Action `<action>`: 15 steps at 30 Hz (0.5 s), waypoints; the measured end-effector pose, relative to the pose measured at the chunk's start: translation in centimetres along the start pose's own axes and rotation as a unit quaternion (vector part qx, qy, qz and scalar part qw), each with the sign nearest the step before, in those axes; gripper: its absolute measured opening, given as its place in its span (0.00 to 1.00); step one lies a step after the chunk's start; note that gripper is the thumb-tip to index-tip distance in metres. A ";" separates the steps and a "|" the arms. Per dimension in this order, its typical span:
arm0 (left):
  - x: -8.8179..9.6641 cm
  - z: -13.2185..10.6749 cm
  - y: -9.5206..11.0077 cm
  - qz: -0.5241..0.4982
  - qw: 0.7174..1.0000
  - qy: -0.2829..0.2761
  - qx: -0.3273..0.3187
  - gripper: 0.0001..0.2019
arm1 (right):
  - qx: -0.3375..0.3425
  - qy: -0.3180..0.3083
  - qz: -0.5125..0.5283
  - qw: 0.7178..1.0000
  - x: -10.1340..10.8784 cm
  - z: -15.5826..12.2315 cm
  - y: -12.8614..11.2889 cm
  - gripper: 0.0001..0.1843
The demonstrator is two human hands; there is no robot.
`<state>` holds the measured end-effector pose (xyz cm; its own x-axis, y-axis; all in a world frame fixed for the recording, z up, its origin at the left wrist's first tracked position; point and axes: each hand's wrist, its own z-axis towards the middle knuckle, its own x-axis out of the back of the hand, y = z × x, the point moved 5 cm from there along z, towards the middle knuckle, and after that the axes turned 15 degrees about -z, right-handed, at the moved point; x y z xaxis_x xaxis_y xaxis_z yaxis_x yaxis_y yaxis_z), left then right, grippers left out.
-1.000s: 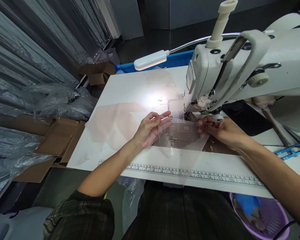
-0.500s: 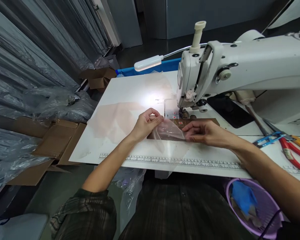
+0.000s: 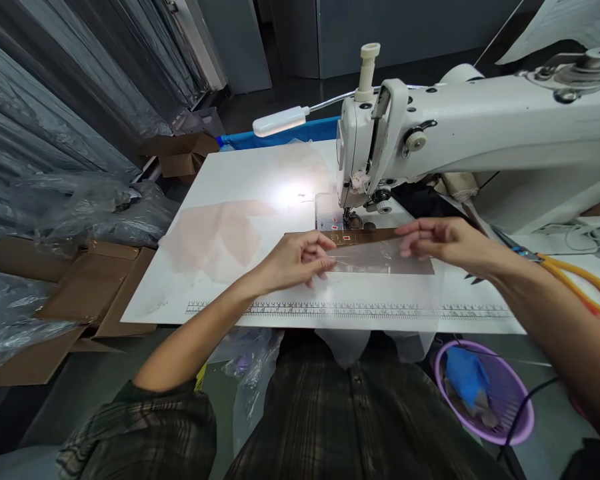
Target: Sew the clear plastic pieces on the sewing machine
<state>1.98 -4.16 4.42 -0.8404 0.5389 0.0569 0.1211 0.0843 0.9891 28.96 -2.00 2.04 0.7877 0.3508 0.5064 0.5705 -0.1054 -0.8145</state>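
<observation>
A thin, sheer, pale fabric [image 3: 365, 259] is stretched between my two hands, its lower part draping over the front edge of the table. My left hand [image 3: 300, 260] has its fingers curled at the fabric's left part. At the fabric's upper right edge, my right hand [image 3: 445, 241] pinches with thumb and fingers, slightly blurred. Beneath the fabric lies a brown strip [image 3: 375, 235] with small red-and-white marks by it. Just behind are the needle and presser foot of a white sewing machine [image 3: 355, 160].
A ruler scale [image 3: 350, 311] runs along the front of the white table [image 3: 180, 207]. Another sheer piece [image 3: 220, 233] lies left. Orange-handled scissors [image 3: 580, 277] rest at right. Below is a purple basket [image 3: 520, 413]; cardboard boxes [image 3: 100, 280] stand left. A lamp [image 3: 280, 122] shines overhead.
My right hand has moved right, away from my left hand, and the bunched sheer fabric is now spread wider over the strip. The view has shifted somewhat to the right.
</observation>
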 end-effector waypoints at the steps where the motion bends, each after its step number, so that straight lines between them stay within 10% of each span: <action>1: 0.8 1.0 -0.8 0.005 1.000 0.025 0.004 0.15 | -0.025 0.053 -0.004 0.998 -0.1 1.2 0.1 0.12; 8: 4.1 3.1 -2.3 0.165 0.979 0.116 -0.020 0.11 | 0.003 0.136 -0.178 0.975 -1.5 4.1 -1.3 0.09; 15: 5.6 7.8 -0.7 0.447 0.872 0.098 -0.174 0.17 | 0.017 0.149 -0.275 0.950 -0.7 2.4 -0.8 0.21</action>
<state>1.32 5.31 2.94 -0.5712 0.1030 0.8143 0.6349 -0.5733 0.5179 27.35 0.07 1.66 0.4065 0.0653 0.9113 0.9108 0.0500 -0.4098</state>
